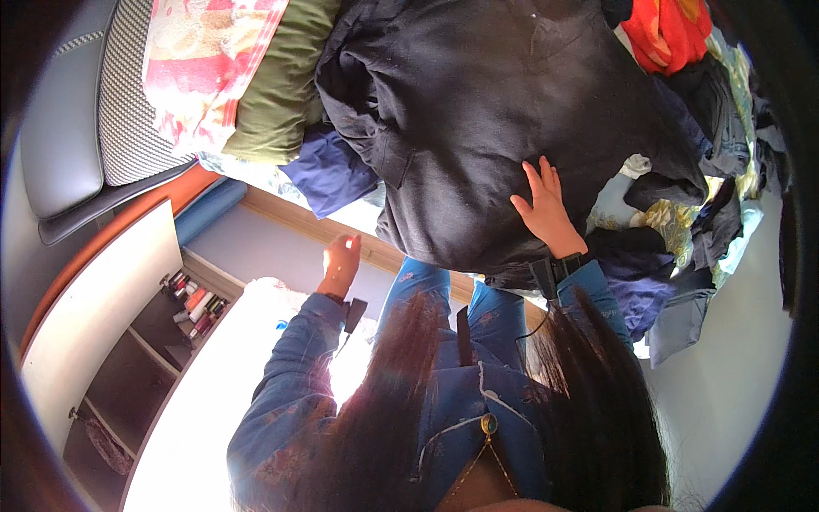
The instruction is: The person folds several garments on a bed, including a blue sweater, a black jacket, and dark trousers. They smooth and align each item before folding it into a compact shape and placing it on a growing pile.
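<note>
A large black garment (473, 128) lies spread across the middle of a bed. On its lower right part rests my right hand (545, 208), fingers extended and palm down, gripping nothing that I can see. My left hand (342, 262) is raised off the bed edge, left of the black garment and apart from it; its fingers look partly curled, and glare hides whether they are closed. Between the left hand and the garment's sleeve side, a dark blue cloth (333, 169) hangs at the bed's edge.
An olive folded cloth (278, 89) and a pink patterned blanket (205, 70) lie at upper left. Piled clothes (640, 281) and a red-orange cloth (668, 35) are on the right. A cabinet with an open door (102, 275) holds small bottles (198, 307) at left.
</note>
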Action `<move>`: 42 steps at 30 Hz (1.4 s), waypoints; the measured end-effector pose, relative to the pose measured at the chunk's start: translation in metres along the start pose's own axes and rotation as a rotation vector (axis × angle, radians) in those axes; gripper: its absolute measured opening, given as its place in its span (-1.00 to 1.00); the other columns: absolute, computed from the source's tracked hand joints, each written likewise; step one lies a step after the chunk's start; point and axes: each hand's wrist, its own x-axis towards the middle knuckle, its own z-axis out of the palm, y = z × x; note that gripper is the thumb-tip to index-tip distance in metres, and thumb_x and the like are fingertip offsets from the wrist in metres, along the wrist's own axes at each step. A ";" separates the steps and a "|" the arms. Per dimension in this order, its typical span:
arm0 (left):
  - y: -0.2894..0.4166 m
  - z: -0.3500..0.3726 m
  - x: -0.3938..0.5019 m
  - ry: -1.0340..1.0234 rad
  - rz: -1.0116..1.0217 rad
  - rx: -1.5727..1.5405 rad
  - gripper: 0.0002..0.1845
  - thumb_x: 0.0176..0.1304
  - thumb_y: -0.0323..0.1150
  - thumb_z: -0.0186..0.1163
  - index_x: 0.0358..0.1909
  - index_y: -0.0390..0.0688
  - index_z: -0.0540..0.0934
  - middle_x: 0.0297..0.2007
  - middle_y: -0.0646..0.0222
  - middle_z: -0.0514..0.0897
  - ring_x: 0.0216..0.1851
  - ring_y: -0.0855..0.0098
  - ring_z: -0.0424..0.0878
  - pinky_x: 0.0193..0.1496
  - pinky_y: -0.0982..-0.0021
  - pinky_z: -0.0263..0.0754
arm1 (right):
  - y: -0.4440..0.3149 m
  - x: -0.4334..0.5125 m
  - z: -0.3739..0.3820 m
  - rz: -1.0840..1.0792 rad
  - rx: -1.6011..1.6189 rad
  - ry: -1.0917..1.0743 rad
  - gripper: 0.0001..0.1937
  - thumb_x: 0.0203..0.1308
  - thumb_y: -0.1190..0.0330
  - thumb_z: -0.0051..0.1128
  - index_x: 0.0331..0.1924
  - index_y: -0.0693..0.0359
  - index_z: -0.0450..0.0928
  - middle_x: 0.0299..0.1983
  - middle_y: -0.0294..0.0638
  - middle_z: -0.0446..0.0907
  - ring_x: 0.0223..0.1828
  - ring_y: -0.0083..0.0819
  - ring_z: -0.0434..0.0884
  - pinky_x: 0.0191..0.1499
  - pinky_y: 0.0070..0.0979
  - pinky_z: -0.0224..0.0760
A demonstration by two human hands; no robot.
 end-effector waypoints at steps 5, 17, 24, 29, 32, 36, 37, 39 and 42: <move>0.116 -0.073 0.023 0.396 0.543 -0.549 -0.64 0.15 -0.44 0.24 0.02 -0.23 0.56 -0.12 0.10 0.66 -0.10 0.11 0.61 -0.04 0.18 0.52 | -0.004 0.004 0.001 0.026 -0.042 -0.013 -0.27 0.17 0.21 0.20 0.40 0.12 0.11 0.46 0.17 -0.11 0.45 0.29 -0.10 0.43 -0.03 -0.05; 0.246 -0.169 0.127 0.778 0.894 -0.114 -0.78 0.12 -0.36 0.33 -0.22 -0.20 0.59 -0.17 0.15 0.56 -0.20 0.18 0.59 -0.15 0.29 0.51 | -0.011 0.016 0.006 0.121 -0.022 -0.097 -0.15 0.15 0.19 0.23 0.45 0.12 -0.06 0.48 0.19 -0.20 0.46 0.30 -0.18 0.45 -0.01 -0.10; 0.251 -0.165 0.162 0.691 0.954 0.140 -0.73 0.08 -0.34 0.33 -0.14 -0.07 0.63 -0.19 0.19 0.53 -0.12 0.10 0.53 -0.06 0.19 0.47 | -0.018 0.025 0.001 0.156 -0.047 -0.176 -0.14 0.14 0.18 0.25 0.43 0.20 -0.06 0.46 0.27 -0.22 0.43 0.44 -0.19 0.42 0.07 -0.05; 0.255 -0.153 0.185 0.661 0.944 0.074 -0.75 0.10 -0.33 0.32 -0.15 -0.07 0.63 -0.21 0.21 0.55 -0.11 0.09 0.53 -0.06 0.16 0.48 | -0.020 0.032 0.003 0.189 -0.086 -0.206 -0.10 0.14 0.13 0.24 0.44 0.23 -0.10 0.45 0.29 -0.22 0.42 0.46 -0.20 0.42 0.08 -0.05; 0.255 -0.148 0.192 0.679 0.948 0.070 -0.80 0.11 -0.33 0.32 -0.21 -0.09 0.65 -0.25 0.22 0.55 -0.13 0.09 0.53 -0.10 0.15 0.48 | -0.020 0.032 0.004 0.178 -0.109 -0.200 -0.09 0.13 0.13 0.25 0.43 0.24 -0.10 0.45 0.30 -0.22 0.41 0.48 -0.19 0.42 0.09 -0.05; 0.256 -0.145 0.202 0.622 0.991 0.046 -0.89 0.12 -0.35 0.30 -0.33 -0.12 0.65 -0.29 0.22 0.56 -0.17 0.08 0.53 -0.12 0.15 0.47 | -0.023 0.033 0.004 0.199 -0.079 -0.193 -0.08 0.11 0.14 0.27 0.43 0.23 -0.10 0.45 0.29 -0.23 0.41 0.48 -0.18 0.41 0.10 -0.06; 0.256 -0.146 0.204 0.601 0.992 0.012 -0.91 0.11 -0.36 0.29 -0.37 -0.13 0.64 -0.29 0.21 0.56 -0.18 0.08 0.53 -0.12 0.16 0.47 | -0.024 0.033 0.004 0.209 -0.085 -0.208 -0.08 0.12 0.13 0.25 0.44 0.22 -0.11 0.46 0.28 -0.25 0.43 0.45 -0.21 0.42 0.08 -0.08; 0.254 -0.151 0.206 0.538 0.991 -0.101 -0.92 0.11 -0.38 0.29 -0.40 -0.15 0.63 -0.30 0.21 0.55 -0.21 0.09 0.54 -0.13 0.18 0.47 | -0.025 0.033 0.002 0.233 -0.075 -0.231 -0.07 0.13 0.10 0.23 0.46 0.21 -0.13 0.47 0.25 -0.30 0.45 0.39 -0.25 0.45 0.04 -0.14; 0.245 -0.164 0.205 0.410 0.972 -0.300 -0.92 0.13 -0.41 0.28 -0.41 -0.19 0.61 -0.33 0.21 0.54 -0.31 0.20 0.55 -0.20 0.29 0.49 | -0.026 0.034 0.000 0.244 -0.090 -0.253 -0.06 0.13 0.10 0.24 0.46 0.21 -0.15 0.48 0.23 -0.31 0.45 0.39 -0.25 0.45 0.04 -0.13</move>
